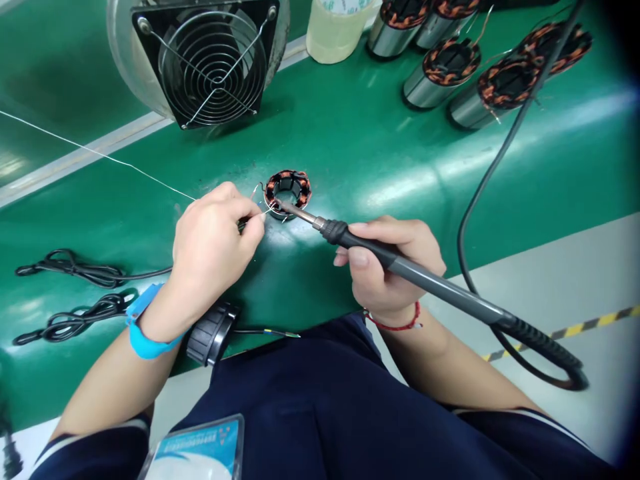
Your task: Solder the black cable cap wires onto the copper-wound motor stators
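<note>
A small motor stator (288,190) with copper windings lies on the green bench (350,140). My right hand (387,267) is closed round a grey soldering iron (425,283), whose tip rests at the stator's near edge. My left hand (213,243) is pinched on a thin solder wire (100,153) that runs off to the far left; the wire's end meets the iron tip beside the stator. A blue wrist strap (145,327) is on my left wrist, a red cord on my right.
A black fan (213,63) with a wire guard stands at the back. Several finished stators (450,70) and a tape roll (337,30) sit at the far right. Coiled black cables (75,293) lie at left. The iron's cord (480,193) loops across the right side.
</note>
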Tool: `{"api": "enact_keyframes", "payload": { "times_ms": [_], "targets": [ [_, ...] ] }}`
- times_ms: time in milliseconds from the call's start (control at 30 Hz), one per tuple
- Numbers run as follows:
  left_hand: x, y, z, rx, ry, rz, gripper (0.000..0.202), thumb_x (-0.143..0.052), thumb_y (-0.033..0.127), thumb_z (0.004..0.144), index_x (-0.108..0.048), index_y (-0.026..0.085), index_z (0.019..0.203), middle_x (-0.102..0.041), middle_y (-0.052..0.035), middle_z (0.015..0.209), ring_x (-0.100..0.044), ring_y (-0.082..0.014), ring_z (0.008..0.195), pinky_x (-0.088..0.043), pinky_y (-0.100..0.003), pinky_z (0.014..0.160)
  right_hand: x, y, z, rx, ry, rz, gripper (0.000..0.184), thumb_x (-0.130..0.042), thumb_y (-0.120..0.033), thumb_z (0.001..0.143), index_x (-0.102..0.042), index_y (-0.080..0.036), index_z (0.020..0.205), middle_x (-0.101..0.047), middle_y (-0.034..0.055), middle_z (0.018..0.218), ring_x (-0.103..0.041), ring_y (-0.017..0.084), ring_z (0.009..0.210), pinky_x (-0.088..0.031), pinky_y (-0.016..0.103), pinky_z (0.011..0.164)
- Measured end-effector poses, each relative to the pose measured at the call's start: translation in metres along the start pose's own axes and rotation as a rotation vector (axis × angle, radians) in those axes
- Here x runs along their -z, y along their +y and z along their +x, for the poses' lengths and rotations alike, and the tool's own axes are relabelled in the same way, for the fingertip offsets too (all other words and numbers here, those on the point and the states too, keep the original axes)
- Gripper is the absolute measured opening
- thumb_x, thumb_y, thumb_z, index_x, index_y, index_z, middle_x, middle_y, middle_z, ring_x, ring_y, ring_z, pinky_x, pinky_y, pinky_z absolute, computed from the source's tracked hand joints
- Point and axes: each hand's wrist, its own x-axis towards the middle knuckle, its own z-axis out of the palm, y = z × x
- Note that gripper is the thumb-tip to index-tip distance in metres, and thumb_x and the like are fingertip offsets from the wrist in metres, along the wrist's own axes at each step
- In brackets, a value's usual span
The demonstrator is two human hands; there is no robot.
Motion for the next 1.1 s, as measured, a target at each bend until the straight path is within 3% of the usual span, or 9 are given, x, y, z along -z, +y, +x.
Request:
{"api": "enact_keyframes", "payload": {
  "times_ms": [533,800,1100],
  "targets": [
    [0.0004,0.0037,-0.0008,0.052,0.049,-0.071,0.017,-0.057,0.017,0.083,-0.064,0.019,0.067,-0.06,-0.0017,0.074,-0.055,-0.0148,0.071,-0.04,-0.032,0.063,-0.0013,-0.0017,-0.0045,-0.08,-0.015,-0.013,0.018,-0.065,-0.031,0.086,-0.065,-0.025,0.104,-0.07,0.0006,0.077,-0.064,0.012,0.054,-0.053,0.025,0.047],
    [0.0031,0.0041,-0.0005,0.083,-0.014,-0.018,0.019,-0.052,0.022,0.087,-0.062,0.023,0.071,-0.062,-0.0025,0.081,-0.057,-0.0174,0.076,-0.042,-0.035,0.067,-0.0026,-0.002,-0.0042,-0.07,-0.011,0.003,0.019,-0.066,-0.028,0.085,-0.066,-0.025,0.104,-0.069,0.0004,0.075,-0.064,0.013,0.054,-0.053,0.026,0.047],
    [0.0034,0.0047,-0.0006,0.088,-0.005,-0.017,0.019,-0.052,0.022,0.086,-0.063,0.023,0.071,-0.062,-0.0026,0.081,-0.056,-0.017,0.074,-0.041,-0.035,0.066,-0.0027,-0.0012,-0.0038,-0.083,0.007,-0.032,0.017,-0.063,-0.034,0.088,-0.064,-0.025,0.102,-0.069,0.0015,0.079,-0.066,0.014,0.059,-0.056,0.027,0.051]
  ]
}}
